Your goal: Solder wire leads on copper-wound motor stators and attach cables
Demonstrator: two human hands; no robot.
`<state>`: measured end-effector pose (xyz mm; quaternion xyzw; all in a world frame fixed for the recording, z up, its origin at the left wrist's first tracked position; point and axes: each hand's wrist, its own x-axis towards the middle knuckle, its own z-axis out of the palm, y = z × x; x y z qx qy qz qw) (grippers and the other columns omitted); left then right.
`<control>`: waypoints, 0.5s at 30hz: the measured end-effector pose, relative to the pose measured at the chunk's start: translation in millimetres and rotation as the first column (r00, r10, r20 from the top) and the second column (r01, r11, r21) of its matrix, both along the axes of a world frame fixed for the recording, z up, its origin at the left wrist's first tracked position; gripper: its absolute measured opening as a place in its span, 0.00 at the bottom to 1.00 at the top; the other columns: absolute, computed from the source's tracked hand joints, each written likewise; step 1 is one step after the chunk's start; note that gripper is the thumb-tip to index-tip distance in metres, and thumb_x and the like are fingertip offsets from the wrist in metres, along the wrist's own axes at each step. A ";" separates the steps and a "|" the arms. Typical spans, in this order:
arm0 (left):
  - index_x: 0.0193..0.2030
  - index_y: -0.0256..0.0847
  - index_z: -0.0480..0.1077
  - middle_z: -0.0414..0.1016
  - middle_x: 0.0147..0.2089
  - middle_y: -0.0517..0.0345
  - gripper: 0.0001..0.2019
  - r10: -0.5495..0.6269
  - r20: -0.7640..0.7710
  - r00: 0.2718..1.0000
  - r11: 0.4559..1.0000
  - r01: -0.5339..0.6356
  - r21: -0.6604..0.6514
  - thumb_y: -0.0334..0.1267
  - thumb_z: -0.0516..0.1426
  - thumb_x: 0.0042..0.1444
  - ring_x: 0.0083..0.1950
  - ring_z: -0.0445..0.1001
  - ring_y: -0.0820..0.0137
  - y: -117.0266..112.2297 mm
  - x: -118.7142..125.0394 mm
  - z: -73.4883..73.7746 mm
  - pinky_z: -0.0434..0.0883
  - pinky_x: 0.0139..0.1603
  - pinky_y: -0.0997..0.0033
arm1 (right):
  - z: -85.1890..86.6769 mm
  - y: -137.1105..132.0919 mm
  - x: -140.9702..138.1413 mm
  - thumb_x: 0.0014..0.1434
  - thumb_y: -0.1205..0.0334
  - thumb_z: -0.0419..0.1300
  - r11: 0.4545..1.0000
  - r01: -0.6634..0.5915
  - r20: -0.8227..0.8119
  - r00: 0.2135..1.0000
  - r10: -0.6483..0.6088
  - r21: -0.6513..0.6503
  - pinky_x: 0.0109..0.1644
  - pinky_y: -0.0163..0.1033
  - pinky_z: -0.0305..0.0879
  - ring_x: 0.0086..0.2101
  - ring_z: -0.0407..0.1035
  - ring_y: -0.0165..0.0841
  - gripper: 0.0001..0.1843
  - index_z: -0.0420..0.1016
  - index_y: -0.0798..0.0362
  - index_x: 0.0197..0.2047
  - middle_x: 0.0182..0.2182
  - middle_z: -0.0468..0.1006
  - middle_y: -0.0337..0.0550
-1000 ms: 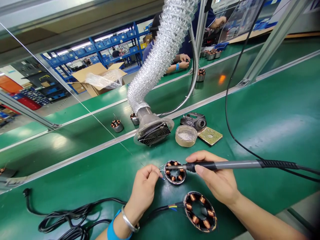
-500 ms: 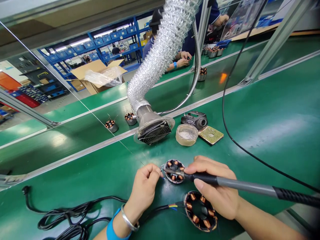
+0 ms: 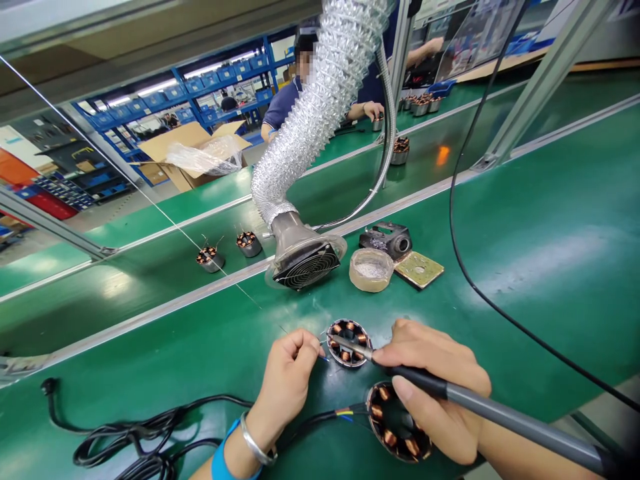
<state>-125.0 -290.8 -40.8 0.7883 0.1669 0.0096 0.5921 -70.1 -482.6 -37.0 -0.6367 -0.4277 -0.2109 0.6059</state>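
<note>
My right hand (image 3: 435,387) is wrapped around a soldering iron (image 3: 510,417). Its metal tip lies over the left rim of a motor stator (image 3: 349,361) with copper coils, beside thin lead ends. My left hand (image 3: 290,373) is closed in a pinch at that rim, holding the thin solder wire (image 3: 249,295) that runs down from the upper left. A short blue wire end shows below its fingertips; whether it is gripped too I cannot tell. Under my right hand lies a second stator (image 3: 391,438), partly covered, with a black cable (image 3: 320,418) and coloured leads running from it.
A fume extractor (image 3: 307,267) on a silver hose hangs ahead. Behind the stator stand a round tub (image 3: 371,272), a soldering iron holder (image 3: 393,239) and a yellowish sponge tray (image 3: 420,269). Coiled black cable (image 3: 150,430) lies left. Stators (image 3: 210,259) sit on the belt; a co-worker's hand (image 3: 373,111) is beyond.
The soldering iron has tilted, its handle end swinging down, and my right hand has shifted slightly right. My left hand stays nearly still. Stators on the belt have moved left; the co-worker's hands have moved.
</note>
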 end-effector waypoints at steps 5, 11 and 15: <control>0.23 0.39 0.68 0.60 0.19 0.66 0.10 0.001 0.005 1.000 1.000 -0.001 -0.006 0.40 0.53 0.51 0.24 0.56 0.74 1.1 -1.6 -1.8 0.56 0.28 0.75 | 2.8 0.3 0.6 0.51 0.72 0.52 0.999 -0.010 -0.002 1.000 0.010 -0.031 0.26 0.39 0.55 0.21 0.60 0.31 0.15 0.74 0.53 0.41 0.22 0.70 0.41; 0.23 0.39 0.68 0.56 0.18 0.67 0.10 0.007 -0.014 1.000 0.999 -0.007 -0.039 0.40 0.53 0.51 0.23 0.52 0.75 0.4 -2.4 -2.2 0.55 0.27 0.75 | 1.4 1.7 -1.2 0.52 0.71 0.52 0.999 -0.032 -0.010 0.999 0.032 -0.030 0.25 0.39 0.56 0.20 0.60 0.31 0.14 0.75 0.54 0.40 0.21 0.70 0.41; 0.23 0.39 0.68 0.54 0.18 0.67 0.10 0.013 -0.021 1.000 0.999 -0.014 -0.052 0.40 0.53 0.51 0.22 0.51 0.75 1.0 -1.1 -4.4 0.54 0.26 0.76 | 0.0 0.8 0.1 0.53 0.70 0.53 1.000 -0.013 -0.014 1.000 0.013 -0.024 0.25 0.39 0.56 0.21 0.61 0.31 0.14 0.75 0.54 0.41 0.22 0.70 0.41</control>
